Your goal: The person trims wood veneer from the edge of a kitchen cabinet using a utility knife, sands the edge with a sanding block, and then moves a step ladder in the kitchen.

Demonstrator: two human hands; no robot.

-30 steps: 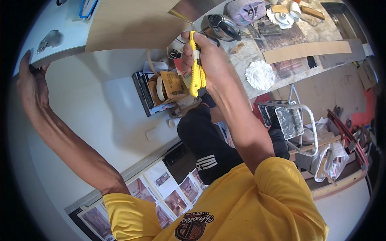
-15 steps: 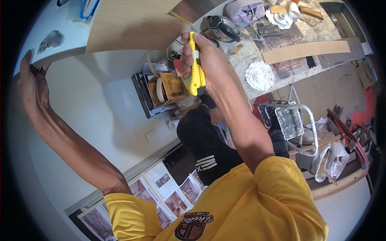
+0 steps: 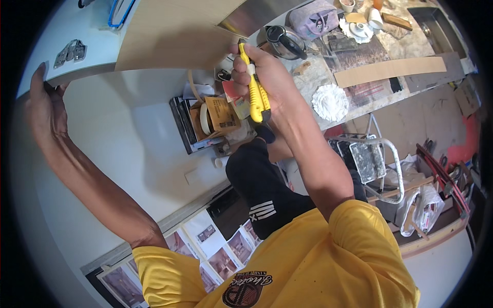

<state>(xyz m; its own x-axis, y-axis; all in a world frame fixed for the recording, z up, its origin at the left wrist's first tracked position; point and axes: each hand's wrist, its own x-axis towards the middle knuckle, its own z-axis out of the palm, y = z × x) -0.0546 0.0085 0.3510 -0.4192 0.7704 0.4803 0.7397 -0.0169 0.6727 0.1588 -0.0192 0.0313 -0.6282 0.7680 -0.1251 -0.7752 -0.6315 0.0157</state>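
Observation:
My right hand point(image 3: 269, 77) is closed round a yellow snap-off utility knife point(image 3: 259, 100), its tip end pointing up toward the lower corner of a light wood-coloured panel point(image 3: 174, 33). I cannot make out whether a blade is out. A shiny metal strip point(image 3: 251, 19) lies along that panel's right side. At the far left, my left hand point(image 3: 49, 108) grips the edge of a white panel point(image 3: 95, 46), with fingers and thumb on either side. Near those fingers, a metal hinge point(image 3: 71, 53) sits on the white face.
Under the panels is a box of papers and tape point(image 3: 205, 120). A worktop point(image 3: 316, 74) at right carries a kettle point(image 3: 285, 43), a purple bag point(image 3: 313, 18), a crumpled white cloth point(image 3: 329, 102) and a curved strip point(image 3: 390, 72). Below stands a step stool point(image 3: 367, 159) beside bags and tools.
My right hand and the knife have moved slightly right, and the knife's lower end has swung right. My left hand keeps its hold on the white panel's edge.

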